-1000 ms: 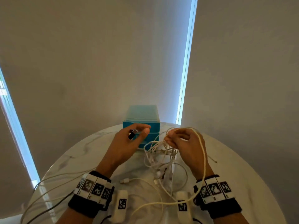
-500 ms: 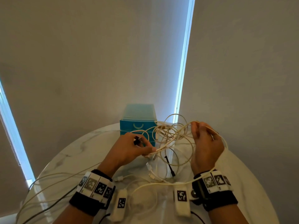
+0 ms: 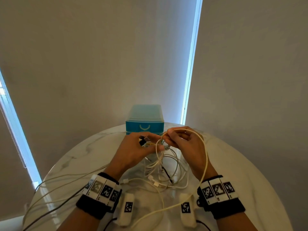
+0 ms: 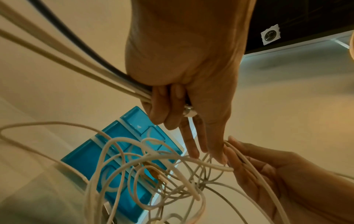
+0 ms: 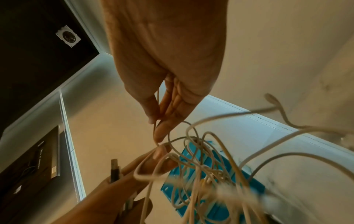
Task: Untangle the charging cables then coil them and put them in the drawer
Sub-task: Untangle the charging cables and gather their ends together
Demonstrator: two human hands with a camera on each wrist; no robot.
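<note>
One knot of pale charging cables (image 3: pixel 164 161) — too snarled to count — hanging between two hands above a round marble table (image 3: pixel 246 172), its lower loops and plugs lying on the top. Left hand (image 3: pixel 133 150) clamped round several cords, a dark plug (image 3: pixel 144 140) jutting from the fist, forefinger and thumb stretched to the knot. Right hand (image 3: pixel 186 145) just beside it, thumb and fingertips pinching one cream cord (image 3: pixel 205 165) that arcs over its wrist. Behind the hands, one blue drawer box (image 3: pixel 144 121), drawers closed. Two marker-tagged wristbands, two tagged white pods below them.

From the left wrist only: three pale cords and one black one (image 4: pixel 63 50) running into the fist. From the right wrist only: the plug's metal tip (image 5: pixel 114 164).
</note>
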